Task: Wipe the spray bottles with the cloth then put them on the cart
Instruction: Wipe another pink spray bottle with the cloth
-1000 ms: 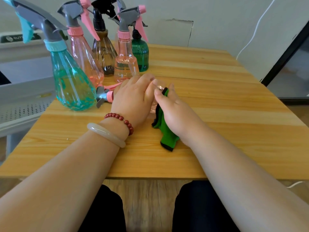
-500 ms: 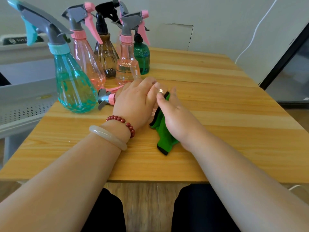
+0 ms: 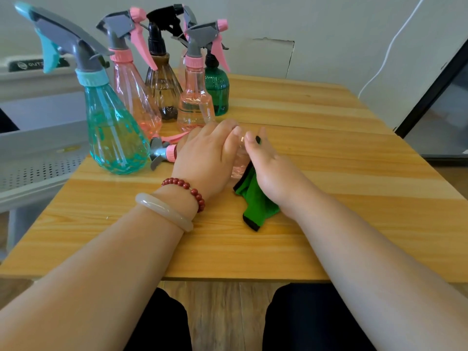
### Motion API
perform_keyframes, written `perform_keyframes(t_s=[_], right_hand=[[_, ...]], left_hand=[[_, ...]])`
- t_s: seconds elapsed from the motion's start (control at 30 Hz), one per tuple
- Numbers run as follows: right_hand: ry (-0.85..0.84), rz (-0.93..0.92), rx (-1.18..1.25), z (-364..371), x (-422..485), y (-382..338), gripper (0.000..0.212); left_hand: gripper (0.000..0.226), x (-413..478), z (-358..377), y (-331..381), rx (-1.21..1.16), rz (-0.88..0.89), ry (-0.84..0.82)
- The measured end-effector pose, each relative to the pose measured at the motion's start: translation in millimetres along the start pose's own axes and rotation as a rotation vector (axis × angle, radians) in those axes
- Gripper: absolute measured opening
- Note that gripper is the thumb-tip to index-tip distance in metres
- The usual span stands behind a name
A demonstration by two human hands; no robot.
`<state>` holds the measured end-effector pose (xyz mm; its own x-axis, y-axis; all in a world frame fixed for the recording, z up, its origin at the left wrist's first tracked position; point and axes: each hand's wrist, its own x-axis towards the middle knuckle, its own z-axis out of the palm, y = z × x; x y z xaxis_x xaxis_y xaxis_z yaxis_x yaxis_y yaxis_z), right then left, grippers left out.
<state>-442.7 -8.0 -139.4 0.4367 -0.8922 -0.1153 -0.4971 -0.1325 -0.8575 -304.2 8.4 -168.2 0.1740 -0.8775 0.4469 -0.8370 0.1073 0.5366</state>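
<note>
A pink spray bottle (image 3: 239, 164) lies on its side on the wooden table (image 3: 329, 173), its grey and pink nozzle (image 3: 162, 153) pointing left. My left hand (image 3: 205, 158) grips its body from above. My right hand (image 3: 263, 165) presses a green cloth (image 3: 255, 203) against the bottle's right end, fingers wrapped in the cloth. Most of the bottle is hidden under both hands. Standing bottles cluster at the back left: a teal one (image 3: 114, 127), a pink one (image 3: 134, 97), a brown one (image 3: 162, 89), a small pink one (image 3: 193, 102) and a green one (image 3: 217, 89).
A grey cart (image 3: 33, 158) with a perforated shelf stands left of the table. A white cable (image 3: 390, 46) hangs on the wall at the right, beside a dark door frame (image 3: 435, 87). My knees show below the table's near edge.
Both hands have stayed on the lying bottle; the right hand with the cloth has shifted slightly along the bottle's end. The view has tilted a little.
</note>
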Motion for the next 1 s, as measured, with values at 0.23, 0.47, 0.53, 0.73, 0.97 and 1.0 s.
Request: perform_keyframes(t_s=[0.23, 0.47, 0.53, 0.73, 0.97, 1.0], right_hand=[[-0.079, -0.119, -0.196, -25, 14, 0, 0.095], [0.070, -0.315, -0.183, -14, 19, 16, 0.084], [0.112, -0.367, -0.175, -15, 18, 19, 0.081], [0.253, -0.448, -0.081, -19, 17, 22, 0.075], [0.320, -0.502, 0.061, -20, 12, 22, 0.079], [0.318, -0.510, 0.081, -19, 12, 22, 0.078]], left_hand=[[0.057, 0, 1, -5, -0.087, 0.006, 0.010], [0.044, 0, -2, -11, -0.272, 0.078, 0.130], [0.042, -1, -2, -11, -0.222, 0.109, 0.215], [0.022, -3, -5, -12, -0.192, 0.109, 0.446], [0.042, -10, -8, 2, -0.300, -0.159, 0.306], [0.045, -9, -8, 3, -0.375, -0.212, 0.247]])
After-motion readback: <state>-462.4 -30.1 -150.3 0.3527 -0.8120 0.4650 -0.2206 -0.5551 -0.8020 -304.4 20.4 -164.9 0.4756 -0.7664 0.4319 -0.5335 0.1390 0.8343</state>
